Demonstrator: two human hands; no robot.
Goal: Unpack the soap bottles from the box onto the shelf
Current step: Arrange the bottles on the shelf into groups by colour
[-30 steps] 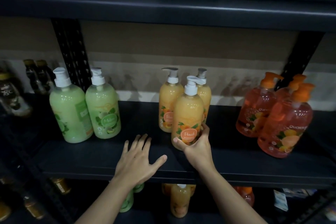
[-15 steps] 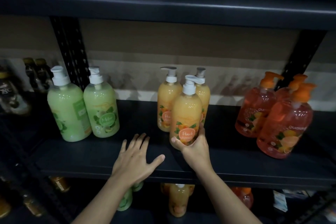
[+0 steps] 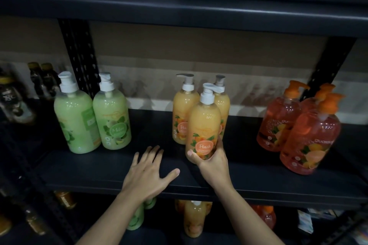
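My right hand [image 3: 213, 160] grips the base of a yellow Peach soap bottle [image 3: 203, 123] that stands upright on the black shelf [image 3: 99, 171], in front of two more peach bottles [image 3: 184, 113]. Flat on the shelf board to its left lies my left hand [image 3: 148, 173], fingers spread, holding nothing. Two green Melon bottles [image 3: 111, 119] stand at the left, and three orange pump bottles [image 3: 310, 137] at the right. The box is out of view.
A shelf board [image 3: 179, 8] hangs close overhead. Black perforated uprights [image 3: 77, 59] stand behind the bottles. Dark small bottles [image 3: 12, 97] fill the bay at far left. More soap bottles [image 3: 194, 219] sit on the shelf below.
The peach bottle in my right hand has shifted slightly back toward the other two. My left hand stays flat on the shelf.
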